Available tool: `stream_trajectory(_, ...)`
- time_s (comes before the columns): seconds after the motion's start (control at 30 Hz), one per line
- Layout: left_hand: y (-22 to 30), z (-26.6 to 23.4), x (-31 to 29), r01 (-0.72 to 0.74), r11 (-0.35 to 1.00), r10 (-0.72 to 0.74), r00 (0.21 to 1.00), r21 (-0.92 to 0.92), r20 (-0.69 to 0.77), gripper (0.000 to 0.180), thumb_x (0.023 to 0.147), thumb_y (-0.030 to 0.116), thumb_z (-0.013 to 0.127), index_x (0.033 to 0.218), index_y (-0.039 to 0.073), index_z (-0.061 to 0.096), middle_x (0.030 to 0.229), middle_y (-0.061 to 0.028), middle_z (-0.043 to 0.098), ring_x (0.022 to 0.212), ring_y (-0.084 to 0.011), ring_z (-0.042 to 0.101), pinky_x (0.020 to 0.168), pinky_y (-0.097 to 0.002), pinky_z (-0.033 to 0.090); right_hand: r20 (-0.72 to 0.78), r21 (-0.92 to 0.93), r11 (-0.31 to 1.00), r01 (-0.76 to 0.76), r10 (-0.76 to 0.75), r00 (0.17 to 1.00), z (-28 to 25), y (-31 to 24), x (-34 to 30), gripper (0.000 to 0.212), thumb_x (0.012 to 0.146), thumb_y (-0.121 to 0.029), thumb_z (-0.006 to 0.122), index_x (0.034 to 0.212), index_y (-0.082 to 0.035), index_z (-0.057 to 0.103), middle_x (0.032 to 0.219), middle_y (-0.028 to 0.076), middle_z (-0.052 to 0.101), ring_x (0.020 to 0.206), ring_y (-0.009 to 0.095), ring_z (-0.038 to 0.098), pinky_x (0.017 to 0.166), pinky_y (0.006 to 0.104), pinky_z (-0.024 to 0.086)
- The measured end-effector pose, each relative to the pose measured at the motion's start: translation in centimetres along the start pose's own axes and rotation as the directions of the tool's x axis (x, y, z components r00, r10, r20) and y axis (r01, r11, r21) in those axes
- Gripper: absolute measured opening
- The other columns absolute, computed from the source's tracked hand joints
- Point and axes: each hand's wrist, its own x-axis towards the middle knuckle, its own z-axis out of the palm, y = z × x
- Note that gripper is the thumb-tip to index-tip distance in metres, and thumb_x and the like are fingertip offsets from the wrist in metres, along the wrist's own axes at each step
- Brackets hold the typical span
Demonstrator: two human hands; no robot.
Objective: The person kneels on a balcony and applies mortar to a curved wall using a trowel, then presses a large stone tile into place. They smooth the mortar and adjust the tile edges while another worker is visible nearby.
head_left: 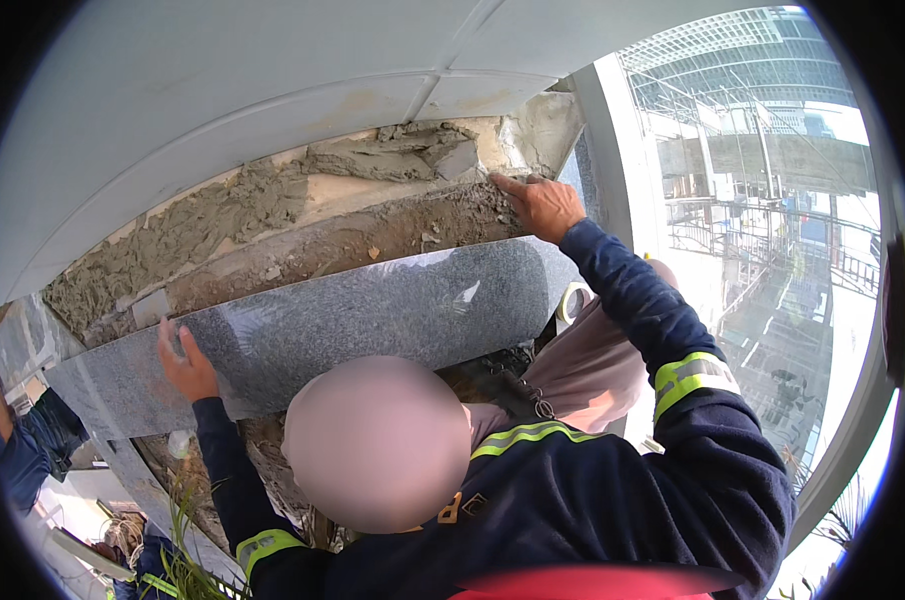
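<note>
My left hand [187,362] is at the far edge of a polished, speckled grey stone slab [373,310], fingers raised and apart. Just beyond its fingertips is a small pale block [153,309]; whether they touch it, I cannot tell. Farther right, my right hand [545,206] reaches over the slab's far side. Its index finger stretches to the rim of a ledge beside a small grey flat piece [458,160], and nothing shows in its grasp. Rough wet mortar [223,218] coats the ledge behind the slab, with a trough of brown rubble [343,245] between.
A pale panelled wall [273,70] rises beyond the mortar. On the right stand a white frame [628,160] and glass showing scaffolding. A tape roll [575,302] is by the slab's right end. A co-worker's dark sleeve [23,465] shows far left; leaves [198,550] poke in below.
</note>
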Motion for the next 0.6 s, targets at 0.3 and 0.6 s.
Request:
stream_trajectory(0.3, 6.6, 10.3, -0.6, -0.102, 0.992, 0.111, 0.985, -0.073, 0.13, 0.027, 0.104, 0.027, 0.065, 0.112, 0.002, 0.071, 0.118, -0.0139, 0.072, 0.11, -0.0336, 0.068, 0.095, -0.0458, 0.05, -0.031, 0.261, 0.962, -0.076, 0.087, 0.996, -3.5, 4.1, -1.8, 0.037, 0.103, -0.032, 0.056, 0.137, -0.025, 0.07, 0.09, 0.02, 0.075, 0.085, 0.04, 0.072, 0.078, 0.0498, 0.057)
stream_trajectory(0.6, 7.7, 12.2, -0.8, -0.014, 0.995, 0.002, 0.993, 0.1, 0.118, 0.037, 0.105, 0.037, 0.061, 0.127, 0.007, 0.067, 0.118, -0.0098, 0.073, 0.099, -0.0273, 0.072, 0.095, -0.0442, 0.047, -0.043, 0.2, 0.972, -0.122, 0.133, 0.99, 0.1, 3.2, -0.1, 0.04, 0.104, -0.029, 0.055, 0.144, -0.026, 0.063, 0.091, 0.02, 0.074, 0.084, 0.04, 0.073, 0.077, 0.0497, 0.057)
